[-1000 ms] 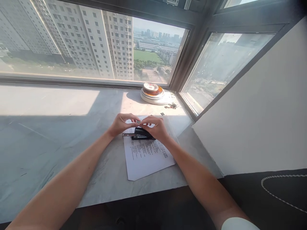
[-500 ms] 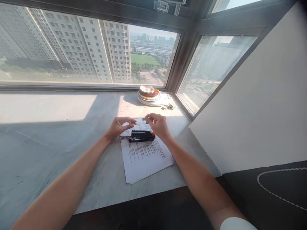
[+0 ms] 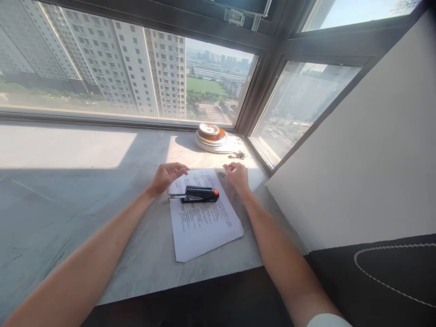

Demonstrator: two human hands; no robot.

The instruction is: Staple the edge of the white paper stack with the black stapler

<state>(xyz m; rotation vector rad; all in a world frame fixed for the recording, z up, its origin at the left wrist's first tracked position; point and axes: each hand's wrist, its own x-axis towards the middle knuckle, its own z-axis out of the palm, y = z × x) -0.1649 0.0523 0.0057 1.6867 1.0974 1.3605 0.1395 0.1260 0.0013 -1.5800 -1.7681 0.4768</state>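
A black stapler [image 3: 200, 194] with an orange-red end lies across printed sheets of paper [image 3: 207, 222] on the sill. Its metal staple channel sticks out to the left. My left hand [image 3: 166, 177] hovers by the upper left edge of the sheets, thumb and forefinger pinched together; what they hold, if anything, is too small to make out. To the right of the paper is my right hand [image 3: 237, 175], fingers closed in a pinch, with a tiny thing at the tips that I cannot make out. Just below those fingertips lies a small grey strip [image 3: 222, 174], which looks like staples.
A stack of plates [image 3: 211, 141] stands in the window corner. In front of it lies a small dark bunch, perhaps keys [image 3: 237, 155]. A white slanted panel [image 3: 354, 154] bounds the right side. The sill [image 3: 136, 272] ends at its front edge, near my forearms.
My right hand has moved right, off the paper, and the small grey strip has shifted with it to the paper's right side. My left hand has drawn slightly left, its fingertips closing.
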